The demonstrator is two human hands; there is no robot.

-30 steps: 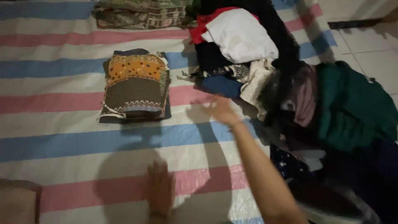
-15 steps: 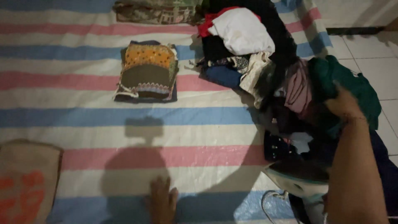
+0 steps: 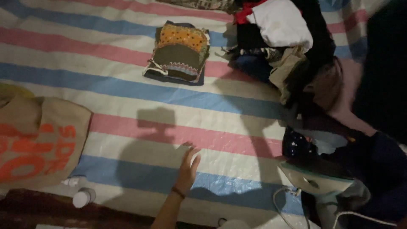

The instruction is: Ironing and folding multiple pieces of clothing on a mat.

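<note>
Fingers spread, left hand [image 3: 188, 164] rests flat on striped mat [image 3: 127, 97], folded clothes [image 3: 180, 53] well ahead; right hand, lately reaching into clothes pile [image 3: 305, 55] beyond, has seemingly left view.

A dimly lit floor is covered by a plastic mat [image 3: 127, 95] striped pink, blue and white, with dark shadows across its near part.

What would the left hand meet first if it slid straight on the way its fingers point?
The left hand points up the striped mat, slightly right. The bare mat lies ahead; further on, probably the folded clothes stack, though it may pass just right of it.
</note>
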